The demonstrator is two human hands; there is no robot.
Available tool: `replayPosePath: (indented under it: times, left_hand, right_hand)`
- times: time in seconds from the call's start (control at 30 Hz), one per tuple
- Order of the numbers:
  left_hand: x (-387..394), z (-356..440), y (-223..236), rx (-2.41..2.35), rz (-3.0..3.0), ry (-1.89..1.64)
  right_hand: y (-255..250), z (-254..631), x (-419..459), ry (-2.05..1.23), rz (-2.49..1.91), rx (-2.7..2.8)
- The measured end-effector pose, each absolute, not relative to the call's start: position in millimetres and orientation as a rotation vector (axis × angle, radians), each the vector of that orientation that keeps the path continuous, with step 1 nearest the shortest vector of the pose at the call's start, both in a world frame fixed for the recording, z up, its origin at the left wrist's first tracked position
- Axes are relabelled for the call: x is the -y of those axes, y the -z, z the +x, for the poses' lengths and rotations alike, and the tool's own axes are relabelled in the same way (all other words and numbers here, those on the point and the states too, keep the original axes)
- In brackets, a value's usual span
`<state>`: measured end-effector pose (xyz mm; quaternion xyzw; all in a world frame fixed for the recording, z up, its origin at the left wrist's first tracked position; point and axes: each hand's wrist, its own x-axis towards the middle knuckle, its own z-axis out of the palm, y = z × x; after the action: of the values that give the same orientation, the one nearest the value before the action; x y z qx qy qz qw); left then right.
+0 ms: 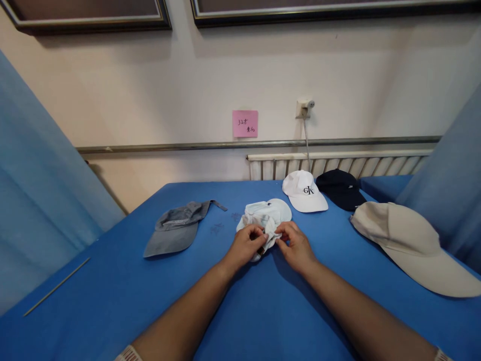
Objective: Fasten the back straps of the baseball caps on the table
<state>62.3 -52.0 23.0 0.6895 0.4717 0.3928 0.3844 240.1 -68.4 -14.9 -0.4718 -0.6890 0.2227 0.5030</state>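
Note:
A pale blue baseball cap (pixel 265 210) lies in the middle of the blue-covered table, its brim pointing away to the right and its open back toward me. My left hand (pixel 248 244) pinches the cap's back edge on the left, thumb and fingers closed together. On the right side of the same edge, my right hand (pixel 295 245) grips the fabric between thumb and fingertips. Part of the strap area between the hands is hidden by my fingers. To the left rests a grey cap (pixel 176 228) with its strap hanging loose.
A white cap (pixel 300 188) and a black cap (pixel 340 188) sit at the back right, with a large beige cap (pixel 406 240) nearer on the right. A thin stick (pixel 56 287) lies at left. Blue curtains (pixel 33 190) flank the table (pixel 124 301); a radiator (pixel 349 163) stands behind.

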Motion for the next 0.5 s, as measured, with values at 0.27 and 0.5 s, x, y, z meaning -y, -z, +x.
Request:
replayPosePath:
  times: [0.27,0.5]
  left_hand:
    - [52.3,60.8,-23.3,-1.190,1.786,-1.001]
    - [52.4,61.5,-26.0,-1.182,1.767,-0.993]
  right_hand:
    - [17.2,240.8,67.9,-0.538,-1.103,1.668]
    - [16.8,239.8,67.9,-0.528,-1.097,1.672]
